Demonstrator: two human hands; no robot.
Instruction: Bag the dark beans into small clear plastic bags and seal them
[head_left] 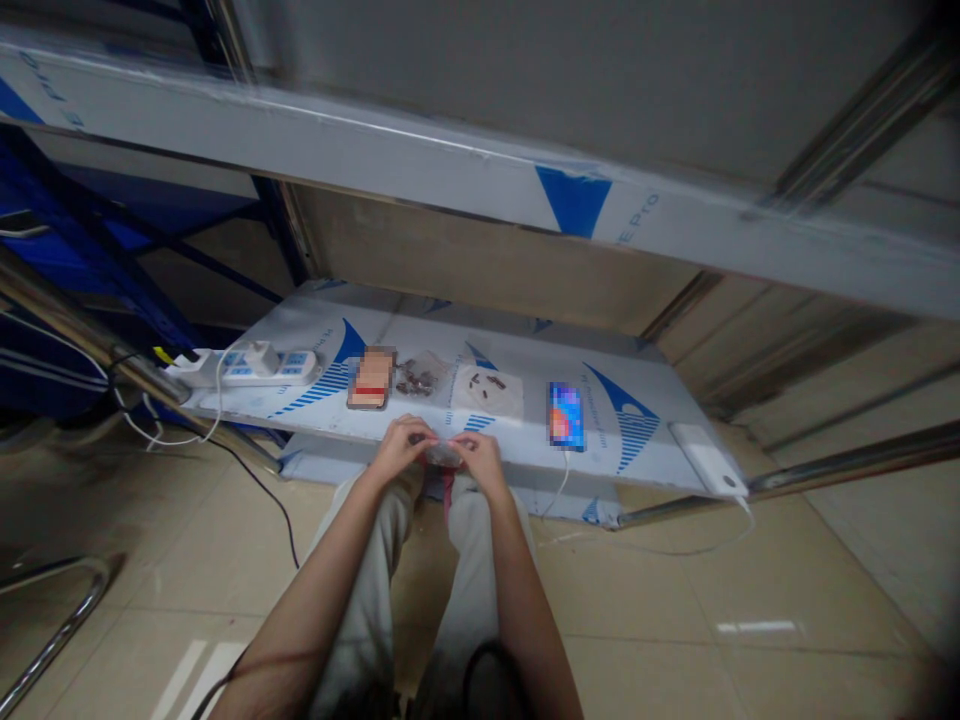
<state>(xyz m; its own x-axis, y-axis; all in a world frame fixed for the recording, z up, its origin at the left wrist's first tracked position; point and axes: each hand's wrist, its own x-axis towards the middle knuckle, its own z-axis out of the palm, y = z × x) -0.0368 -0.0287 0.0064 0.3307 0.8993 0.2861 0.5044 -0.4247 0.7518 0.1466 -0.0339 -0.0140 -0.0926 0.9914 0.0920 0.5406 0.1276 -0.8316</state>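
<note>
Just past the shelf's front edge, my left hand (pixel 403 445) and my right hand (pixel 478 460) pinch a small clear plastic bag (pixel 444 454) between them, one at each side. The bag's contents are too faint to make out. On the shelf (pixel 517 345) beyond my hands lies a clear bag with small dark pieces (pixel 418 379). To its right, several more dark pieces (pixel 487 383) rest on a pale translucent sheet (pixel 499 404). A tan and red rectangular object (pixel 373 378), blurred over, lies left of them.
A lit phone (pixel 566 416) with a white cable lies right of the sheet. A white power strip (pixel 277 366) sits at the shelf's left end, a white oblong device (pixel 707 460) at the right. An upper shelf edge (pixel 450 170) crosses above. Cables trail over the floor.
</note>
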